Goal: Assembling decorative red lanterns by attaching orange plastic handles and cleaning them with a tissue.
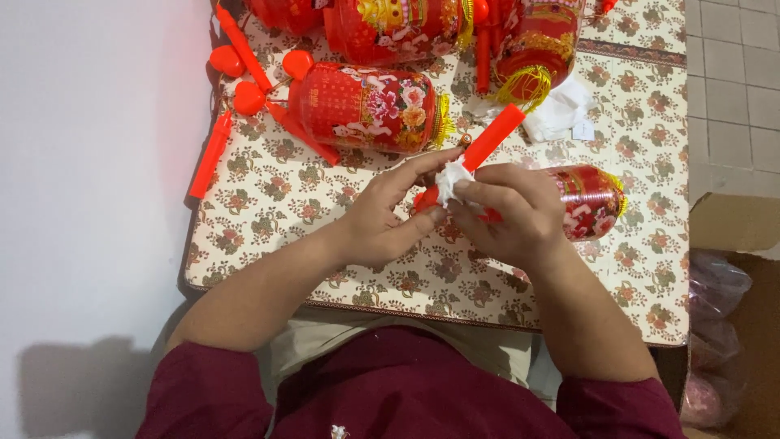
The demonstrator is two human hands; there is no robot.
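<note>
Both hands work a red stick and white wad above the patterned surface (268, 203).
The left hand (382, 219) pinches the red plastic stick (487, 145) in a closed grip; the right hand (512, 213) presses the white tissue wad (452, 177) against it; judging by the finished-looking red lanterns (366, 106) and loose sticks (210, 154) nearby, the work seems partway through.

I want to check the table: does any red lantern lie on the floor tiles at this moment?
No: the red lanterns all lie on the flowered tablecloth, and the floor tiles beside the table are bare.
</note>
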